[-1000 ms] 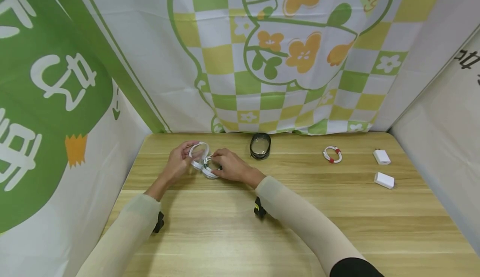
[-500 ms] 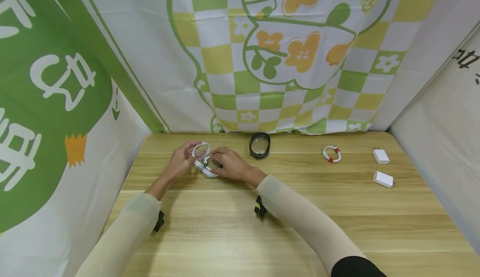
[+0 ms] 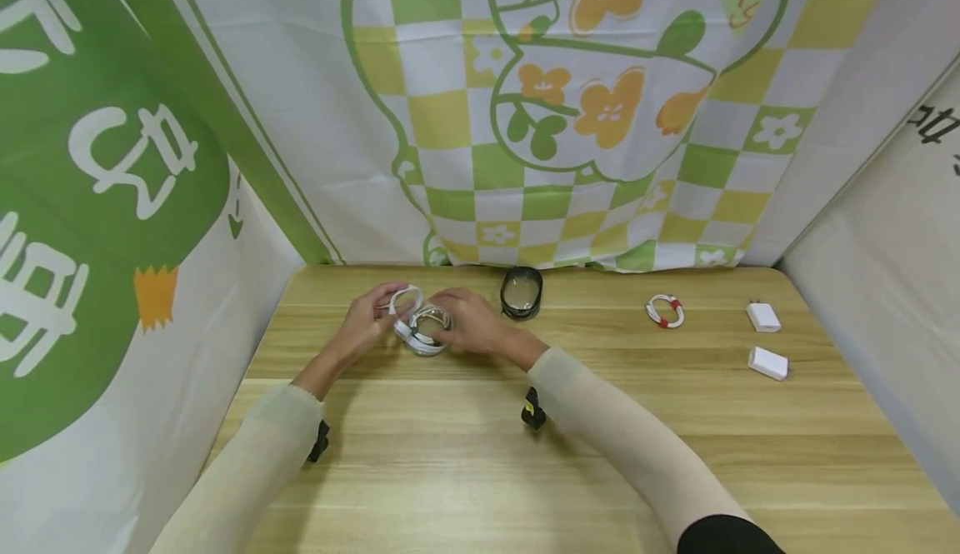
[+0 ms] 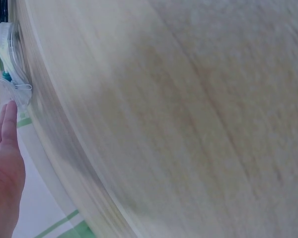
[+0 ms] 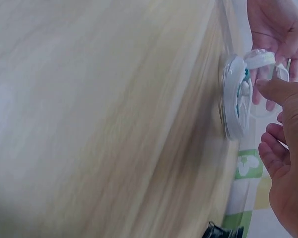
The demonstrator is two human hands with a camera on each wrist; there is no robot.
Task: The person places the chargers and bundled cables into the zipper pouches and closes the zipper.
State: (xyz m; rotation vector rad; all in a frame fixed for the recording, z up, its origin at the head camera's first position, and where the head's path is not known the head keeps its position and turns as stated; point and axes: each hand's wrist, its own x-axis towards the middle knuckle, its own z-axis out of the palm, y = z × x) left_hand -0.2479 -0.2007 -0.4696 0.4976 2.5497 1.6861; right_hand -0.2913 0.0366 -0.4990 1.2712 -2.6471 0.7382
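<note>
A small round clear case with white zip trim lies spread on the table, its lid raised at the left. In its base sits a coiled white cable with a dark green tie. My left hand holds the raised lid, fingers behind the clear panel in the right wrist view. At the base's right side is my right hand, thumb stretched over the case and fingers loosely bent, with a gap between them. In the left wrist view the left hand shows beside the clear lid.
A similar round case with black trim stands near the back edge. Farther right lie a coiled white cable with red ties and two white charger plugs. Printed cloth hangs behind the wooden table.
My right hand has drawn slightly right, off the cable, and its fingers have loosened, leaving more of the coil showing in the base. The left hand still holds the lid.
</note>
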